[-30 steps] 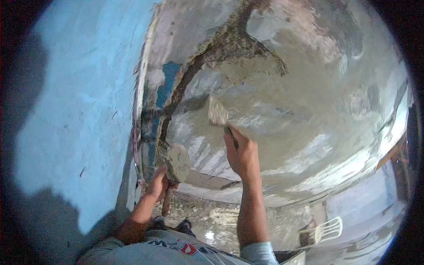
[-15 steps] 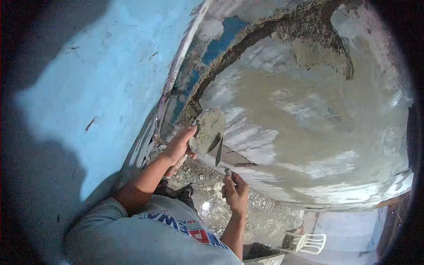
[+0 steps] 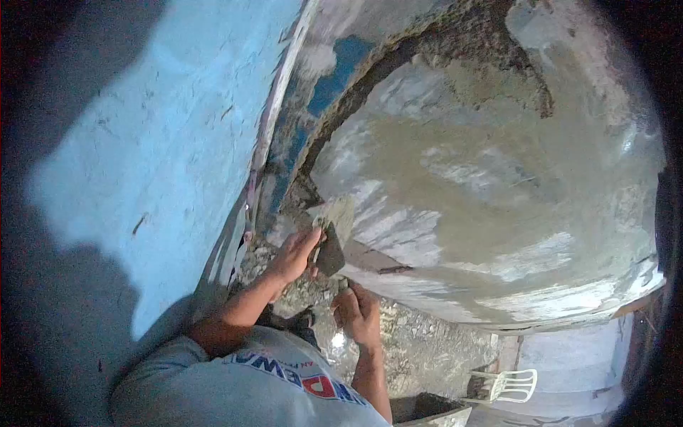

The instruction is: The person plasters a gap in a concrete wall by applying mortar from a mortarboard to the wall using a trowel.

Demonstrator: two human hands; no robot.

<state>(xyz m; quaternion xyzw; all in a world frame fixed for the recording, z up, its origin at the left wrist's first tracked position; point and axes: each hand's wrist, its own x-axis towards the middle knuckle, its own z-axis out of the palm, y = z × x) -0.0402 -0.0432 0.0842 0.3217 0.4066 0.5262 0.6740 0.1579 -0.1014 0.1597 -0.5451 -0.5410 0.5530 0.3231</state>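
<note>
My left hand [image 3: 295,257] is closed around the edge of a small flat mortar-smeared plate [image 3: 341,212], thumb on top. The plate's exact kind is hard to make out. A trowel [image 3: 329,254] has its dark blade over the near part of the plate, close to my left fingers. My right hand [image 3: 358,311] grips the trowel's handle below the blade. Just beyond both hands rises a wall [image 3: 462,185] with patchy grey plaster. A rough, thick edge of mortar [image 3: 370,78] curves across its upper left.
A light blue wall [image 3: 185,135] stands close on my left. Rubble covers the floor [image 3: 413,331] below. A trough [image 3: 434,411] with dark contents sits at the lower right, near a white plastic chair [image 3: 516,386].
The trowel has moved left, onto the plate, its blade now lying across the near part. My right hand has come closer to my left. The view has shifted slightly.
</note>
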